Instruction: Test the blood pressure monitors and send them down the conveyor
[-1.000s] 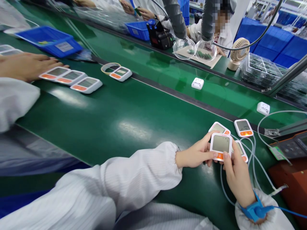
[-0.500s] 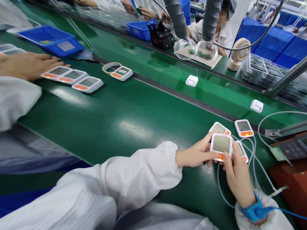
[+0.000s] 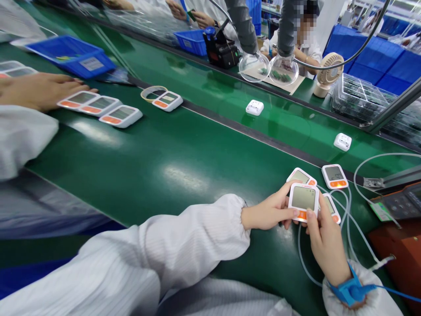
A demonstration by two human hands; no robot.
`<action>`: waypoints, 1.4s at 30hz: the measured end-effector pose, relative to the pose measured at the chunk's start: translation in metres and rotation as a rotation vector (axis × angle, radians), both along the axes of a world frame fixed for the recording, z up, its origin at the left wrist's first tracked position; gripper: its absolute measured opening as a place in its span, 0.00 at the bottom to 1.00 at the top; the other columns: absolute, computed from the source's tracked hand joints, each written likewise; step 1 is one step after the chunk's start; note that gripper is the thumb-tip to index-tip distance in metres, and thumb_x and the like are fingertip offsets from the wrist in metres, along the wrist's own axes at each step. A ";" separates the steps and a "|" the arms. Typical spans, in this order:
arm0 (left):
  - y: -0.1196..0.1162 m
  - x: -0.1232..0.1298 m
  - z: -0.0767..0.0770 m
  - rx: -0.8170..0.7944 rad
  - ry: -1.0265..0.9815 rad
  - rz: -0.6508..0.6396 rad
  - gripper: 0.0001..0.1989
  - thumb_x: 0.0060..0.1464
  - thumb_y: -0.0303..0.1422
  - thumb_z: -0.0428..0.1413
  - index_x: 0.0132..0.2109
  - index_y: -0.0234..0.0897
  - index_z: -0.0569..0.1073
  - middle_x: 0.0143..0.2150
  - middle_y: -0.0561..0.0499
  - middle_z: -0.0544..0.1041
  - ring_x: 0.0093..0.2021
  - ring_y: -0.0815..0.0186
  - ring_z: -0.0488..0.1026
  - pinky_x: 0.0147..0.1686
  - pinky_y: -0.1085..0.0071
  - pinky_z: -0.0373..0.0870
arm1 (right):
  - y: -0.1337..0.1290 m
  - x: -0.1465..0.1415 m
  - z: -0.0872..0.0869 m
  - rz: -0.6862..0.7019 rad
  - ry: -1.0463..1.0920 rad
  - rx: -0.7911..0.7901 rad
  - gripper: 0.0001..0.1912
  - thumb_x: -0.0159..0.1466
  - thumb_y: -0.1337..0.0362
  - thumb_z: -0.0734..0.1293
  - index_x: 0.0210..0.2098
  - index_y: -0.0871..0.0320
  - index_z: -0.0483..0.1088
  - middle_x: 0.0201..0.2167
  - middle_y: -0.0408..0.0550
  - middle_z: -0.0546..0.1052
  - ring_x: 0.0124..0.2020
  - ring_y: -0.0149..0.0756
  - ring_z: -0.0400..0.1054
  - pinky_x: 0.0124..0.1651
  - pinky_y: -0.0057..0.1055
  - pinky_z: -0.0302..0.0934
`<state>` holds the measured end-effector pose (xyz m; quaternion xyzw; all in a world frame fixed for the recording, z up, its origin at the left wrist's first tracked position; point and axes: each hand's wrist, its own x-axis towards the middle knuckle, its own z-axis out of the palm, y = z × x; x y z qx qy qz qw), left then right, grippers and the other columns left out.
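Note:
Both my hands hold one white device with a grey screen and orange buttons. My left hand grips its left side, thumb at the lower edge. On the right side, my right hand has its thumb by the orange buttons; a blue strap circles that wrist. Behind the held device lies a similar device, and another is partly hidden by my right fingers. A third device with its screen lit stands farther back, beside clear tubes.
A co-worker's hand rests at the left by several devices and a blue tray. Two white units lie on the green belt. An orange-brown case stands at the right.
The two white units on the green belt have moved left. Across the belt, a person's arms and head have shifted. My hands and the held device have not visibly moved.

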<state>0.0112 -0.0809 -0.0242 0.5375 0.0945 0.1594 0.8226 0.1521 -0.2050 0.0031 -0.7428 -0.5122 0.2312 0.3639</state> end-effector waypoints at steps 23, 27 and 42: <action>0.020 -0.011 0.001 0.586 0.017 0.231 0.27 0.63 0.41 0.53 0.63 0.33 0.61 0.30 0.52 0.75 0.26 0.71 0.67 0.28 0.74 0.63 | -0.003 0.002 -0.002 0.083 -0.047 0.049 0.30 0.74 0.53 0.55 0.71 0.60 0.51 0.28 0.44 0.73 0.26 0.38 0.70 0.29 0.29 0.65; 0.026 -0.013 0.003 0.674 0.034 0.360 0.22 0.65 0.44 0.48 0.56 0.31 0.69 0.22 0.57 0.69 0.23 0.72 0.64 0.26 0.75 0.61 | -0.003 0.003 -0.004 0.106 -0.068 0.040 0.29 0.75 0.54 0.54 0.70 0.61 0.52 0.30 0.46 0.74 0.29 0.39 0.71 0.33 0.31 0.66; 0.036 -0.004 0.007 0.417 0.176 0.784 0.17 0.61 0.43 0.51 0.36 0.34 0.75 0.20 0.57 0.64 0.22 0.72 0.60 0.25 0.74 0.58 | 0.005 0.007 -0.004 0.255 -0.381 -0.011 0.24 0.75 0.52 0.53 0.53 0.61 0.72 0.29 0.47 0.79 0.28 0.41 0.74 0.32 0.33 0.63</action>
